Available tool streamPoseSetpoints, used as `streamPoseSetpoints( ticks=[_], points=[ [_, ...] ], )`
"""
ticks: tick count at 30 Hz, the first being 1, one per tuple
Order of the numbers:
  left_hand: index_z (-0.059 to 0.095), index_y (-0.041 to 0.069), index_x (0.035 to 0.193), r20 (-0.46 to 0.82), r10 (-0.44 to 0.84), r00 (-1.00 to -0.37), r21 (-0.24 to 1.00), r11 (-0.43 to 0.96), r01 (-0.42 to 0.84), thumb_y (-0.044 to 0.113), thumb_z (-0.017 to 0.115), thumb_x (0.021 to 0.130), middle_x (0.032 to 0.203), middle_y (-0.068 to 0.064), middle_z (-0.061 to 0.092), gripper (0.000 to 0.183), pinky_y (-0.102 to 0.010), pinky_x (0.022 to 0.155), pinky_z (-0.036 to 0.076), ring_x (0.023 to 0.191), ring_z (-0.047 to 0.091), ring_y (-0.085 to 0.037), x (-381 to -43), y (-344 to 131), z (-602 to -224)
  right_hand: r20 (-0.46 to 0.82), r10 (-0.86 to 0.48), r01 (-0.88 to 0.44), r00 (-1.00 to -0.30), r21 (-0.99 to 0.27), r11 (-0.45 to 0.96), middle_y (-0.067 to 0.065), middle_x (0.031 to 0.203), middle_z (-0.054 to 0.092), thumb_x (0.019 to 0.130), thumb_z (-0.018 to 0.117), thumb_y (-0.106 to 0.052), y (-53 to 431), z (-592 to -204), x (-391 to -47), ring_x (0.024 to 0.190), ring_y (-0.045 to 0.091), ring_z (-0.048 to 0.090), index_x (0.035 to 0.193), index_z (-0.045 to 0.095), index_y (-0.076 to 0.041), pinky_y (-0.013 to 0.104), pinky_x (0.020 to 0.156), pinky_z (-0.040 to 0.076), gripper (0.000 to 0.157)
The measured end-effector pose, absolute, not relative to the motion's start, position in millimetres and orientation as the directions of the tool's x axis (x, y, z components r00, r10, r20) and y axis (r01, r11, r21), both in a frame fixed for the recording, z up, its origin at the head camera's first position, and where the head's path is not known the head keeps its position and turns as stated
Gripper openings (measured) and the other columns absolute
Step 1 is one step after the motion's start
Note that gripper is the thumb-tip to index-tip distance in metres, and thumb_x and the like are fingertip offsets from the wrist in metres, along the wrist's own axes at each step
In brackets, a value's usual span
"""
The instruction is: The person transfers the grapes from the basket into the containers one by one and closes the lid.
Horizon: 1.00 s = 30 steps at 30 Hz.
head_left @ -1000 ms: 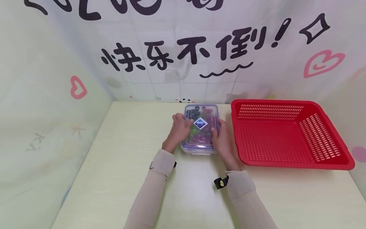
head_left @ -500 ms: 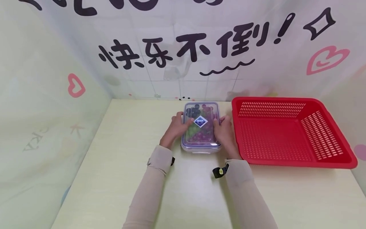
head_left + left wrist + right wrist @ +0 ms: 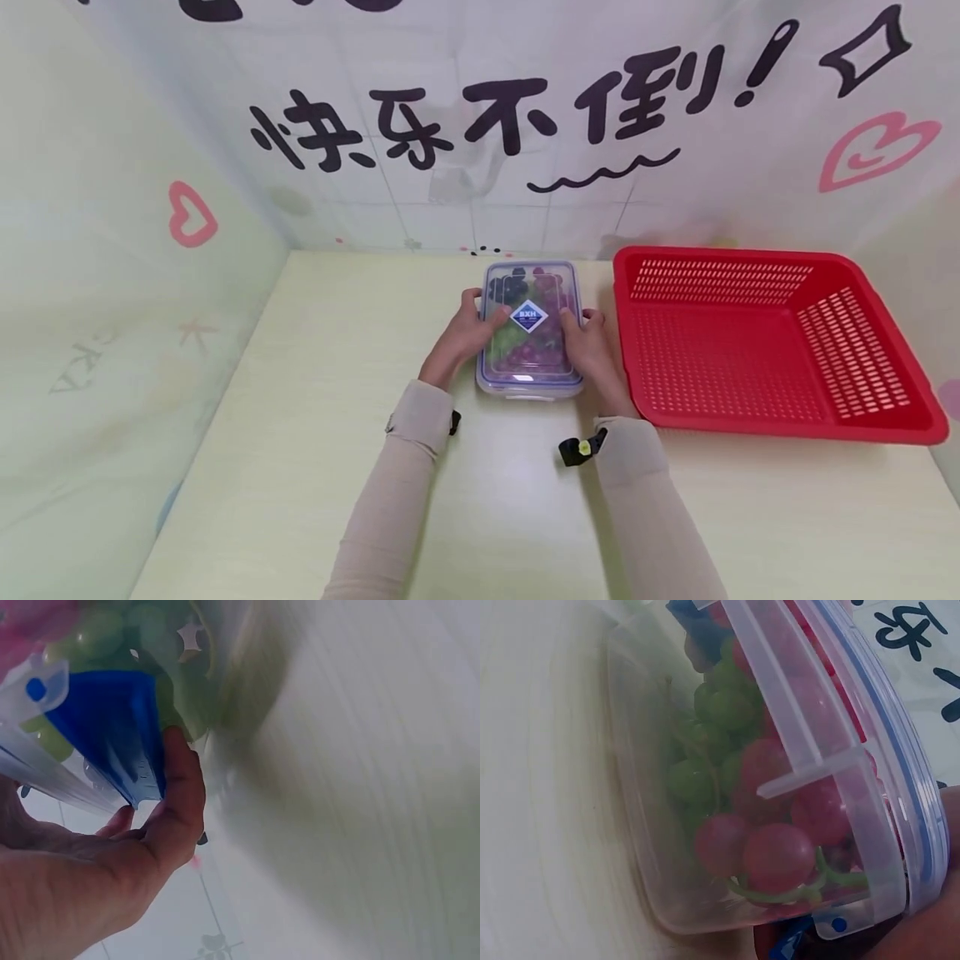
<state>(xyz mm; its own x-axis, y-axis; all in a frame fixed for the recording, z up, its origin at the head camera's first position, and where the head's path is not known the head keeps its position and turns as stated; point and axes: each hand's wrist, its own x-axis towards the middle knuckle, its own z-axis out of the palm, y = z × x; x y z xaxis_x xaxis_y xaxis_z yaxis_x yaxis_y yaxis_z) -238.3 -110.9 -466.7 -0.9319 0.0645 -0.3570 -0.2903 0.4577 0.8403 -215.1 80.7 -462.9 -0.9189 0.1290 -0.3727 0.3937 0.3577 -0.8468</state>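
A clear lidded food container (image 3: 528,367) with a blue-edged lid and a diamond label lies on the table. Green, red and dark grapes (image 3: 780,859) fill it. My left hand (image 3: 465,335) is at its left side, thumb over the lid; in the left wrist view, the fingers of this hand (image 3: 112,881) curl round the edge of a blue latch (image 3: 112,724) that stands out from the wall. At the right side my right hand (image 3: 590,343) mirrors it, thumb on the lid. Its fingers, partly hidden, are by another blue latch (image 3: 791,939) in the right wrist view.
A red perforated plastic basket (image 3: 727,358) stands just right of the container, close to my right hand. Behind runs a printed wall sheet (image 3: 480,192) with black lettering. The pale table (image 3: 360,333) extends left and forward.
Both hands have shifted slightly from their earlier places along the container's sides. My right hand has moved farther up its side, thumb over the lid. The head view has tilted a little.
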Motion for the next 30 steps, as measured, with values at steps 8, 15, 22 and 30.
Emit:
streamPoseSetpoints(
  ticks=[8, 15, 22, 30],
  points=[
    [0.002, 0.012, 0.143, -0.378, 0.031, -0.925, 0.818, 0.479, -0.318, 0.054, 0.054, 0.082, 0.138, -0.023, 0.033, 0.091, -0.041, 0.101, 0.029, 0.124, 0.037, -0.031, -240, -110, -459, -0.327, 0.158, 0.362, -0.932, -0.871, 0.332, 0.022, 0.128, 0.035, 0.093, 0.039, -0.041, 80, -463, -218, 0.114, 0.03, 0.04, 0.134, 0.019, -0.004, 0.041, 0.1, 0.03, 0.059],
    [0.001, 0.005, 0.143, -0.383, -0.016, -0.924, 0.805, 0.484, -0.342, 0.055, 0.056, 0.081, 0.143, -0.021, 0.023, 0.097, -0.04, 0.103, 0.027, 0.129, 0.03, -0.029, -241, -110, -451, -0.282, 0.239, 0.358, -0.929, -0.848, 0.39, 0.016, 0.136, 0.031, 0.091, 0.045, -0.044, 77, -457, -218, 0.121, 0.028, 0.035, 0.141, 0.014, -0.011, 0.044, 0.101, 0.03, 0.068],
    [0.024, 0.004, 0.134, -0.418, -0.014, -0.908, 0.811, 0.444, -0.38, 0.054, 0.058, 0.08, 0.12, -0.014, 0.047, 0.081, -0.036, 0.088, 0.042, 0.104, 0.05, -0.022, -241, -109, -453, -0.245, 0.252, 0.342, -0.936, -0.802, 0.49, 0.009, 0.149, 0.015, 0.089, 0.047, -0.046, 79, -457, -218, 0.134, 0.027, 0.018, 0.146, 0.004, -0.014, 0.046, 0.105, 0.019, 0.078],
    [0.054, 0.011, 0.103, -0.357, 0.029, -0.934, 0.86, 0.4, -0.317, 0.047, 0.056, 0.084, 0.091, -0.007, 0.06, 0.041, -0.031, 0.065, 0.048, 0.075, 0.06, -0.019, -240, -106, -471, -0.258, 0.244, 0.347, -0.935, -0.807, 0.477, 0.018, 0.131, 0.042, 0.088, 0.051, -0.044, 81, -465, -214, 0.117, 0.03, 0.043, 0.138, 0.028, -0.006, 0.044, 0.096, 0.036, 0.067]
  ],
)
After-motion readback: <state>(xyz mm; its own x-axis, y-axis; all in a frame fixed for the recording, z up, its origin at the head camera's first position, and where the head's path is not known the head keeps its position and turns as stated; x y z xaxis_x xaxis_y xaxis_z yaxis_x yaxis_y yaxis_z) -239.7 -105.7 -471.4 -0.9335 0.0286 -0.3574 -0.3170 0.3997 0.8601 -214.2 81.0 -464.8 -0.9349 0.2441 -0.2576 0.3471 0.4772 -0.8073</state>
